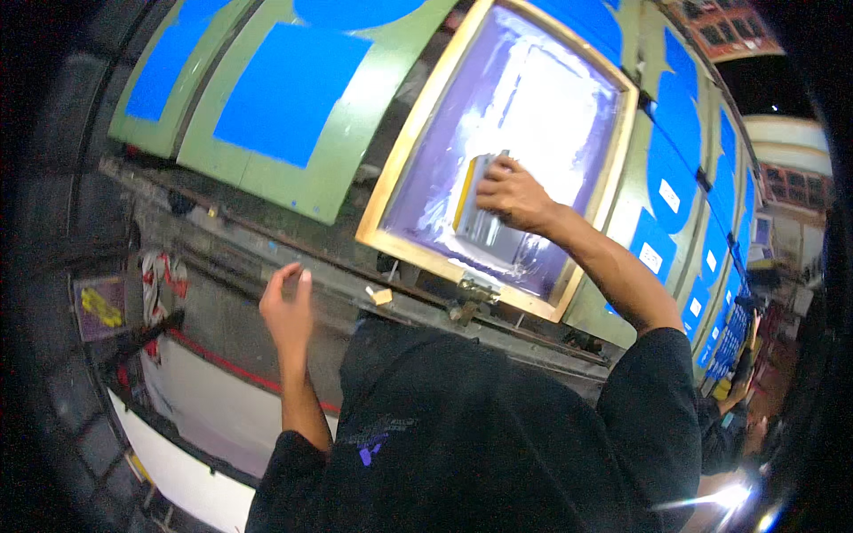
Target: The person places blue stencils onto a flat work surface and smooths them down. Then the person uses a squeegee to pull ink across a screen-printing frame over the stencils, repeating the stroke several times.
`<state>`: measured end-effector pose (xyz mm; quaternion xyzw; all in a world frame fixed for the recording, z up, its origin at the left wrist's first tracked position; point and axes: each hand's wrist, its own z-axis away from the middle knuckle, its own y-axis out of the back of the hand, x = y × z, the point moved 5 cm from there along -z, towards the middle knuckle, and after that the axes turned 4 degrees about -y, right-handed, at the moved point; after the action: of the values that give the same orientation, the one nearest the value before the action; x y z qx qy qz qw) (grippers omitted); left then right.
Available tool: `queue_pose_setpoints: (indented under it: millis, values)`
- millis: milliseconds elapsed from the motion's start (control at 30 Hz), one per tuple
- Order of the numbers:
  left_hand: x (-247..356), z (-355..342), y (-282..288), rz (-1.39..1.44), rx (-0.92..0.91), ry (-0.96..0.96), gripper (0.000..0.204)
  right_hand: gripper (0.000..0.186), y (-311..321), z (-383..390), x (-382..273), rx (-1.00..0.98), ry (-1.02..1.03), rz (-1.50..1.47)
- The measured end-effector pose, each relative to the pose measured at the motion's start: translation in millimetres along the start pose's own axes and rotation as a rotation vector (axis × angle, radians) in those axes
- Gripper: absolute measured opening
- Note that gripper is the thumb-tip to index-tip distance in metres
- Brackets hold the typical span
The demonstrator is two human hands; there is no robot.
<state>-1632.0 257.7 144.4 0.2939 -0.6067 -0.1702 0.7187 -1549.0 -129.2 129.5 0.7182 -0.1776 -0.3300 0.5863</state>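
Note:
My right hand [515, 197] is closed around a grey squeegee [482, 226] with a yellow edge. The squeegee stands tilted on the mesh of a wooden-framed printing screen [410, 155]. Thick white ink [555, 93] covers much of the purple mesh, mostly beyond and beside my hand. My left hand [289, 313] hangs free short of the table's front edge, its thumb and fingers apart and holding nothing. A metal clamp [475, 295] sits at the near side of the frame. My right hand partly hides the squeegee's handle.
Blue fabric pieces [289, 93] lie on green boards [342, 173] left and right of the screen. A small tan scrap [381, 296] rests on the near rail. Low at the left are a white panel [191, 471] and a hanging cloth [160, 284]. Another person's arm [745, 364] shows far right.

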Motion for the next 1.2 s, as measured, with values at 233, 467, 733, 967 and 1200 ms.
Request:
queue_pose_setpoints:
  millis: [233, 467, 733, 967, 1200]
  values:
    - [17.5, -34.6, -13.3, 0.054, -0.025, -0.083, 0.026, 0.027, 61.8, 73.8, 28.7, 0.308, -0.577, -0.145]
    - [104.0, -118.1, -67.6, 0.031, -0.133, -0.357, 0.023, 0.048, 88.8, 173.2, 151.6, 0.601, -1.216, -0.323]
    - [309.0, -252.3, -217.3, 0.148, -0.294, -0.847, 0.032, 0.059, 117.9, 96.4, 296.3, 0.569, -0.959, -0.011]
    - [400.6, -288.3, -411.1, -0.142, -0.381, -1.376, 0.042, 0.053, 87.1, 26.0, 363.7, 0.206, -0.888, 0.200]
    - [381.8, -299.6, -486.6, -0.440, -0.630, -1.136, 0.036, 0.038, 84.5, 74.8, 371.4, 0.247, -1.000, 0.119]
